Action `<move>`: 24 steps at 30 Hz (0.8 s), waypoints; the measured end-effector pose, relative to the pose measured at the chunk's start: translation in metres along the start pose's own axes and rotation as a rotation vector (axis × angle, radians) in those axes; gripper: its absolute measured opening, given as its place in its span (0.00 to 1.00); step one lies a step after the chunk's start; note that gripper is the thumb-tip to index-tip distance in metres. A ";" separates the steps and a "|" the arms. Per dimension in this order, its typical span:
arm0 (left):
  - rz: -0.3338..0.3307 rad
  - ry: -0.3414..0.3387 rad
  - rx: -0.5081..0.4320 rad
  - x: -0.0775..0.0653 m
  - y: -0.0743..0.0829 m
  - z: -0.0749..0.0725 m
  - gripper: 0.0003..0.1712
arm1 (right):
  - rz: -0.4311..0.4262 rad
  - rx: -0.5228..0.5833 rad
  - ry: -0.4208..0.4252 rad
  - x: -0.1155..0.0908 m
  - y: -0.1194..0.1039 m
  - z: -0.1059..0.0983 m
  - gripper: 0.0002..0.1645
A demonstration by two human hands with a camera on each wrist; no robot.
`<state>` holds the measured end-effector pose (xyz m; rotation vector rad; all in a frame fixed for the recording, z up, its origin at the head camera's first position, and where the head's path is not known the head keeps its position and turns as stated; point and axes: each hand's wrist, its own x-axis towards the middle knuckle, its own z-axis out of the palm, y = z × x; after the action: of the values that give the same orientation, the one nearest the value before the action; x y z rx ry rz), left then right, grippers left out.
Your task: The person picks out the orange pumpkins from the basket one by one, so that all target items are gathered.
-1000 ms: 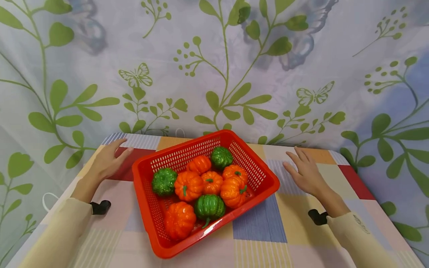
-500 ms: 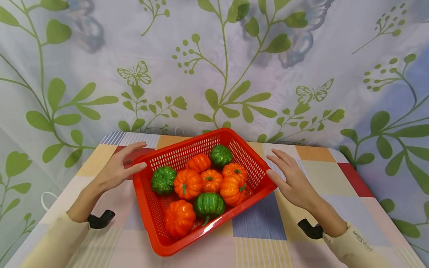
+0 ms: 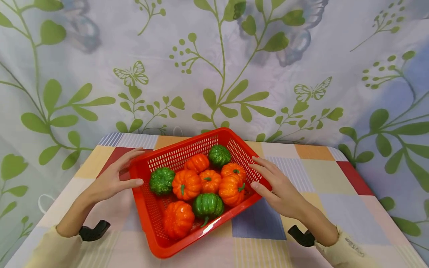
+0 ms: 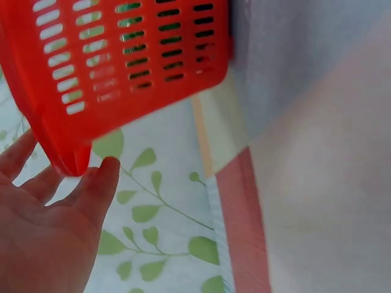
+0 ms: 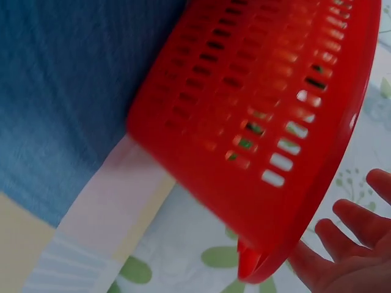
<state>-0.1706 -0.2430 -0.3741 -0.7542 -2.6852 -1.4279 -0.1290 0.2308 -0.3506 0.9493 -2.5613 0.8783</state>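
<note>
A red plastic basket (image 3: 218,222) with slotted sides sits at an angle on the table. Inside lie several small orange pumpkins (image 3: 186,185) and three green ones, the front one (image 3: 208,206) with its stem toward me. My left hand (image 3: 112,181) is at the basket's back left corner, fingers extended behind the rim and thumb apart over the edge. At the right corner my right hand (image 3: 279,189) overlaps the rim, fingers spread and fairly straight. The wrist views show the left fingers (image 4: 104,189) and right fingers (image 5: 360,223) loosely extended by the rim.
A patchwork cloth (image 3: 330,178) covers the table. Behind it hangs a pale curtain (image 3: 161,85) printed with green leaves and butterflies. Black bands with a protruding piece (image 3: 95,230) are on both wrists. A thin white cord loop (image 3: 44,203) shows at the left table edge.
Both hands have come inward from either side to the basket's corners. The right hand has moved left over the rim. The basket and pumpkins keep their place; the head view shifts slightly.
</note>
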 end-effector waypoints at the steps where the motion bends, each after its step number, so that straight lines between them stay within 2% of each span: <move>1: 0.000 -0.002 -0.026 -0.003 -0.003 -0.002 0.43 | 0.004 0.015 -0.013 0.000 -0.002 0.001 0.31; 7: 0.044 -0.025 -0.183 -0.013 -0.018 -0.002 0.42 | 0.055 0.093 -0.054 0.001 -0.011 0.005 0.33; 13: 0.037 -0.013 -0.301 -0.016 -0.025 0.006 0.41 | 0.095 0.156 -0.086 0.002 -0.015 0.009 0.35; 24: 0.047 0.004 -0.331 -0.016 -0.023 0.011 0.36 | 0.132 0.168 -0.141 0.011 -0.018 0.014 0.37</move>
<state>-0.1636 -0.2519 -0.4021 -0.8201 -2.4370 -1.8842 -0.1256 0.2054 -0.3487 0.9257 -2.7305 1.1157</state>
